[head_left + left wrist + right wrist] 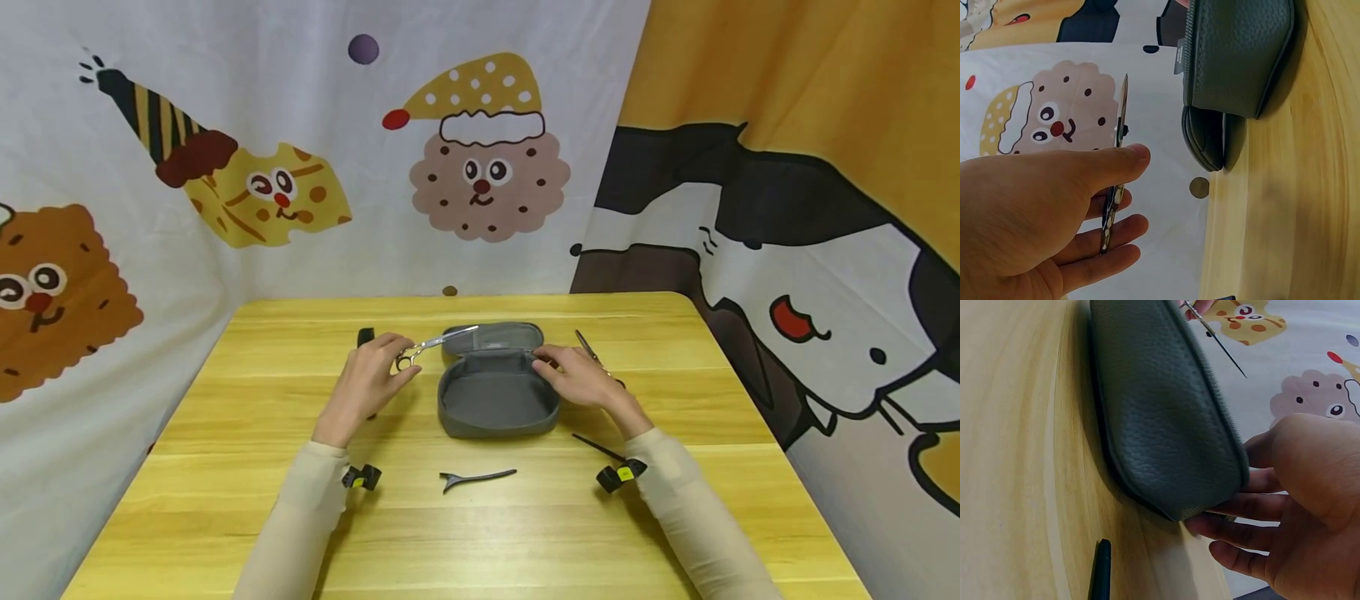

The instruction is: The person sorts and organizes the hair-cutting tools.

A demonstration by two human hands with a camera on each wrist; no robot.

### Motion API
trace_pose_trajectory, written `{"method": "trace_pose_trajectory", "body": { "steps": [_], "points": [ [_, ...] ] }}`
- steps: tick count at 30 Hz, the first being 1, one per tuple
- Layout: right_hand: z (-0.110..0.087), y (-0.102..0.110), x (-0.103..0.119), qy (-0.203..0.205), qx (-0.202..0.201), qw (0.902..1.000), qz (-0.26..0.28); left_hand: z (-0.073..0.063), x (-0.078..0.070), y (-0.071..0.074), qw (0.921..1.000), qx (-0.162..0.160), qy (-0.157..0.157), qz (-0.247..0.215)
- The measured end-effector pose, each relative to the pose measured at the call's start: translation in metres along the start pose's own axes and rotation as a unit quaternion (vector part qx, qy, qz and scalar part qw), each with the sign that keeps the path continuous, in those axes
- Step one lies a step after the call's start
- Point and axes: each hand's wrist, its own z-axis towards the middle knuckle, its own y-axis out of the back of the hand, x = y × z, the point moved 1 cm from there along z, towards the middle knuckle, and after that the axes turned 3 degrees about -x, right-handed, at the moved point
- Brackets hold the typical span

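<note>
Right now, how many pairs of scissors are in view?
2: scissors in the left hand, another pair on the table beside the right hand, partly hidden. Others may be hidden.

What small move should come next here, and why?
Probably bring the scissors over the gray case and lower them in: the left hand holds them raised beside it, the case lies open with room inside, and the right hand is at its edge.
</note>
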Motion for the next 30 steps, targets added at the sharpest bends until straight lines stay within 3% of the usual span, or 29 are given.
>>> {"method": "trace_pose_trajectory", "body": {
  "steps": [12,30],
  "points": [
    [0.006,-0.004,-0.003,0.001,-0.004,0.9999,-0.012,0.006,0.008,-0.003,0.9994,0.026,0.016,0.016],
    [0.008,-0.005,-0.006,0.014,-0.007,0.9996,-0.025,0.012,0.022,-0.004,0.9983,0.054,0.022,-0.003]
  ]
}}
